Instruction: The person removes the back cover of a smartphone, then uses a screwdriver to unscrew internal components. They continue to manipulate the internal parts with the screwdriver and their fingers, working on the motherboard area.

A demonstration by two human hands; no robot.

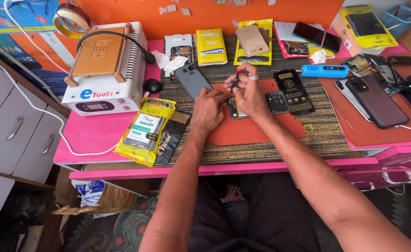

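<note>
A small screwdriver (235, 80) with a red tip and dark shaft is pinched upright between the fingers of the right hand (249, 93), on which a ring is worn. The tool's lower end is directed at an opened phone (234, 108), which lies on an orange work mat (256, 130) at the middle of the bench. The left hand (208, 108) is laid knuckles-up on the left edge of that phone, fingers curled and pressed down against it; whether anything is gripped beneath the palm cannot be told. The two hands are touching above the phone, and most of the phone is hidden by them.

Just right of the right hand, a small dark phone part (276, 101) is seen on the mat, and beside it a black flat packet (293, 91). A grey phone back (192, 79) lies just beyond the left hand. Further left, a white heating machine (103, 70) with a copper-coloured top plate stands on the pink table (88, 133), and a yellow packet (145, 131) lies at its front. To the right, a blue cylindrical tool (324, 71) and a dark phone (375, 100) are noted, well apart from the hands.
</note>
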